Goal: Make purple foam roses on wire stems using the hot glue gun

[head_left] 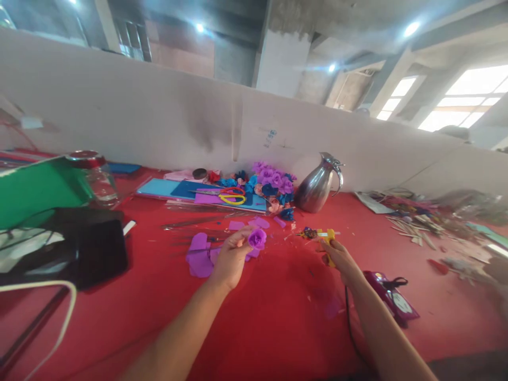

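Note:
Between the fingers of my left hand (233, 255) is a purple paper flower (257, 239), its rolled petals facing me. My right hand (340, 257) grips a yellow hot glue gun (330, 247), whose tip points left above the table; a dark cord runs down from it. By the nozzle lies a small dark, multicoloured clump (308, 233). Cut purple petal pieces (199, 257) lie beneath and left of my left hand. Behind them, scissors (230, 197) with red and yellow handles rest on blue and purple paper sheets (166, 188).
Finished paper flowers (273, 180) are heaped against the white partition (159, 106), beside a metal jug (319, 185). A glass jar (97, 177) and black box (87, 243) stand left. At right are a maroon device (391, 299) and wooden sticks (410, 230) on the red table (254, 328).

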Motion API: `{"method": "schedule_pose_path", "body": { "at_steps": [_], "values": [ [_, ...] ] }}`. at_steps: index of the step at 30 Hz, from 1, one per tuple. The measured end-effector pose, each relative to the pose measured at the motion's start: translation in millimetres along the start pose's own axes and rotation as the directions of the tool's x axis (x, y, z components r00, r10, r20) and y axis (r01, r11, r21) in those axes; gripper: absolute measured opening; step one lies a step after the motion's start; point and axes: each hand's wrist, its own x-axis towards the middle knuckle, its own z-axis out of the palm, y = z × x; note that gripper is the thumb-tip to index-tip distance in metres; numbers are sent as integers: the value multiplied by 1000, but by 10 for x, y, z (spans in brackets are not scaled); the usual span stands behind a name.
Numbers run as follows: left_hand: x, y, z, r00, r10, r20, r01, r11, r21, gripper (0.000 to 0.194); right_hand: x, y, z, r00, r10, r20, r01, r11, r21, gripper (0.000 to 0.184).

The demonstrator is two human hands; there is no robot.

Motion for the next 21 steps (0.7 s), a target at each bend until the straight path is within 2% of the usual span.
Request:
{"method": "schedule_pose_path", "body": {
  "at_steps": [4,7,9,10,11,12,13,15,18,21],
  "values": [
    [0,24,0,999,36,7,-36,998,-43,9,165,88,-80,997,26,-70,-32,996,-83,27],
    [16,-1,-10,1000,3,-30,-4,999,-54,11,151,9,-190,988,-22,-150,-2,987,-159,28],
    [31,-31,-20,997,-32,-69,30,999,-30,13,46,-142,-211,972,-106,-212,57,973,-224,27],
    [40,-49,-27,996,-46,-83,45,999,-13,14,-33,-247,-187,942,-220,-253,139,944,-301,23],
    [49,-69,-36,994,-54,-91,54,999,0,16,-125,-367,-135,914,-328,-240,235,907,-349,17],
    [58,-90,-49,993,-55,-100,57,998,9,17,-226,-496,-58,892,-417,-177,346,879,-328,12],
    [68,-111,-64,993,-54,-109,56,998,15,19,-328,-627,41,870,-486,-81,458,858,-234,13],
    [89,-152,-103,991,-52,-120,56,998,29,20,-520,-864,274,814,-578,55,579,815,6,20],
    [115,-195,-163,990,-62,-129,73,994,82,19,-721,-1065,599,710,-701,75,691,713,123,18],
    [125,-208,-187,988,-65,-137,84,987,134,20,-795,-1048,797,693,-718,66,694,689,208,17]
  ]
}}
